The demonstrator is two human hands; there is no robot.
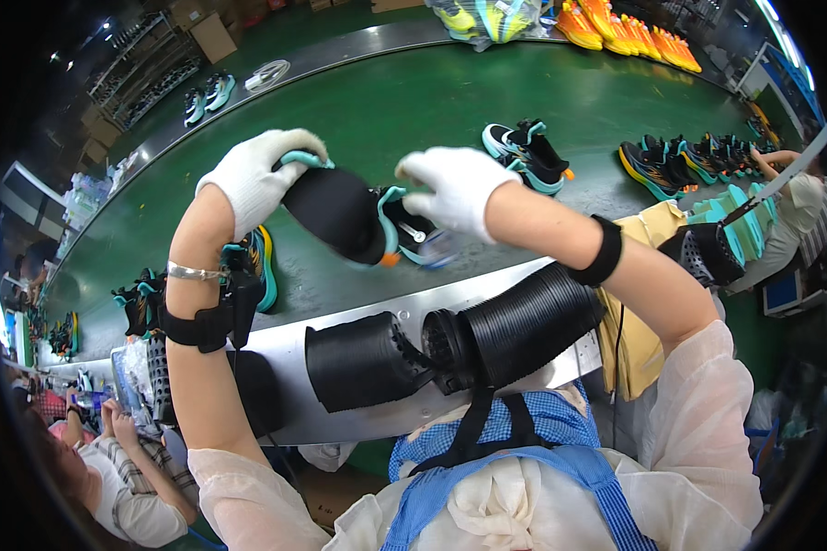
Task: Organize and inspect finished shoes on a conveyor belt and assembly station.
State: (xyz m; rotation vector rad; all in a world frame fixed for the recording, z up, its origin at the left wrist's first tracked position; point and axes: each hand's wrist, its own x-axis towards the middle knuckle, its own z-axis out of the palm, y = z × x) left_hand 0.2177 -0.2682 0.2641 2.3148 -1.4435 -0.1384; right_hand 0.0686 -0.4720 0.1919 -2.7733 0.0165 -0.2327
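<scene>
While the person's blue checked apron [524, 459] fills the near edge at six o'clock, two black ribbed duct hoses [450, 344] sit just beyond it, mounted on the grey metal rim [358, 321] of the conveyor, their mouths facing each other with a narrow gap between.

Above the rim, both white-gloved hands hold a black sneaker with teal trim [358, 216] in the air over the green belt [386, 110]. The left hand [257, 174], at ten o'clock from the hoses, is curled around the heel end, fingers closed on it. The right hand [455, 188], at one o'clock, is closed on the toe end, fingers pinching the front of the shoe.

Under the left wrist another teal-and-yellow shoe [262, 262] lies close to the belt's near edge. Past the hands the belt is open green surface out to twelve o'clock, with a black-and-teal pair [528, 151] at two o'clock and a row of dark shoes [671, 161] further right near a co-worker's arm [786, 161]. Orange shoes [625, 28] line the far edge.
</scene>
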